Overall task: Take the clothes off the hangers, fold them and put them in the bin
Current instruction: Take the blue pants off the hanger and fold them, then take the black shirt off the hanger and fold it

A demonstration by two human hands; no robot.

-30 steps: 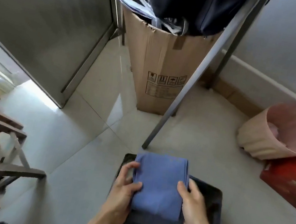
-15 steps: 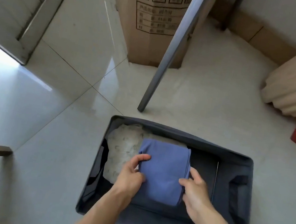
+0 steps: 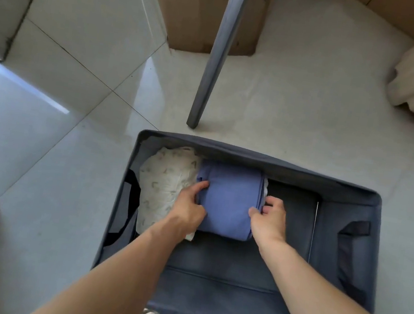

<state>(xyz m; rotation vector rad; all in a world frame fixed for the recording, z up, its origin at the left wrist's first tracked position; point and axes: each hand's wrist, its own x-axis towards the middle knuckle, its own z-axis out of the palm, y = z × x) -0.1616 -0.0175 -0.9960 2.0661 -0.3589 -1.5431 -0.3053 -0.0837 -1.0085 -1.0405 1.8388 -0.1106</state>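
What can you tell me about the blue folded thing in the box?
The blue folded garment is a soft, plain periwinkle cloth, folded into a neat, thick rectangle with stacked layers showing along its right edge. It lies flat inside the grey fabric bin, near the far wall, partly on top of a white patterned garment. The left hand grips its left edge and the right hand grips its right edge, each with a thumb on top. What kind of clothing it is cannot be told.

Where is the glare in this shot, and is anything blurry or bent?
Head view: bright glare on the floor tiles at the left edge; the gray pole and bin walls lean from wide-angle distortion; both hands, left and right, and the blue folded cloth look fairly sharp.
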